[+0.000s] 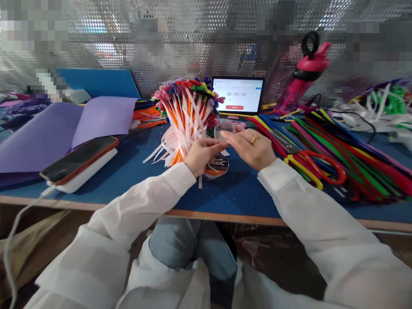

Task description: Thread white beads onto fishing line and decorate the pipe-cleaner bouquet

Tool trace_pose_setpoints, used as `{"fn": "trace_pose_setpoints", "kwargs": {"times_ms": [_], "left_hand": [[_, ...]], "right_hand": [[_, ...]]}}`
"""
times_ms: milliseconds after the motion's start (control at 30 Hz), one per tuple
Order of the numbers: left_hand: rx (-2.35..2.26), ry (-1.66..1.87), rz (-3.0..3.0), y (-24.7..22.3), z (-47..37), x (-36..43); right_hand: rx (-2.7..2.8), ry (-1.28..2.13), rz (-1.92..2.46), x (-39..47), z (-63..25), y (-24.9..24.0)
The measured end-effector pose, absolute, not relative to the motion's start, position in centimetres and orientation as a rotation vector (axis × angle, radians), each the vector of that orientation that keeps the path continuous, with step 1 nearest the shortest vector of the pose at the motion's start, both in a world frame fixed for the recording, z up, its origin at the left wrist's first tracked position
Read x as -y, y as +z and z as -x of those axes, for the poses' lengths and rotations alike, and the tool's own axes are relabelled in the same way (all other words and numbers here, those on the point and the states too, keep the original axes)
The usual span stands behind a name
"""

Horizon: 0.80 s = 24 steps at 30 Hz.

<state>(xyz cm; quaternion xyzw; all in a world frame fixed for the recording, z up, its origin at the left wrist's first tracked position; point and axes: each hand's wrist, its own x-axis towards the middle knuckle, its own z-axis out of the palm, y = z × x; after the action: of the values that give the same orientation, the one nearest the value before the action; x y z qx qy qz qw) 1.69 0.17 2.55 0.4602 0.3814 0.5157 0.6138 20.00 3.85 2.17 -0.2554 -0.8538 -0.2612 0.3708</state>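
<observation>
Both hands meet over the table, just right of a bunch of pipe-cleaner flowers (189,116) with orange stems and pale pink ribbons. My left hand (202,156) is closed, thumb and fingers pinched beside the lower stems. My right hand (249,148), with a ring on one finger, is also closed in a pinch. Their fingertips almost touch, and what lies between them is too small to make out. Just behind the fingers is a clear round plastic piece (224,128). Below them lies a round spool with a dark printed label (219,165), partly covered by the left hand.
Loose pipe cleaners (354,150) and red-and-yellow scissors (309,165) lie at right. A tablet (238,95) showing a timer and a pink bottle (302,77) stand behind. At left are purple sheets (99,120) and a phone (83,156) on a white block with a cable.
</observation>
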Motion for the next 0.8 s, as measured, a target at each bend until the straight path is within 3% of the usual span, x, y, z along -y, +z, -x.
{"fn": "trace_pose_setpoints", "kwargs": {"times_ms": [267, 800], "left_hand": [[-0.925, 1.156, -1.053, 2.77, -1.82, -0.03], [-0.917, 1.144, -1.075, 2.8, -1.73, -0.08]], "right_hand": [[2.279, -0.487, 0.691, -4.35, -20.24, 2.24], [2.249, -0.465, 0.618, -4.62, -20.18, 2.01]]}}
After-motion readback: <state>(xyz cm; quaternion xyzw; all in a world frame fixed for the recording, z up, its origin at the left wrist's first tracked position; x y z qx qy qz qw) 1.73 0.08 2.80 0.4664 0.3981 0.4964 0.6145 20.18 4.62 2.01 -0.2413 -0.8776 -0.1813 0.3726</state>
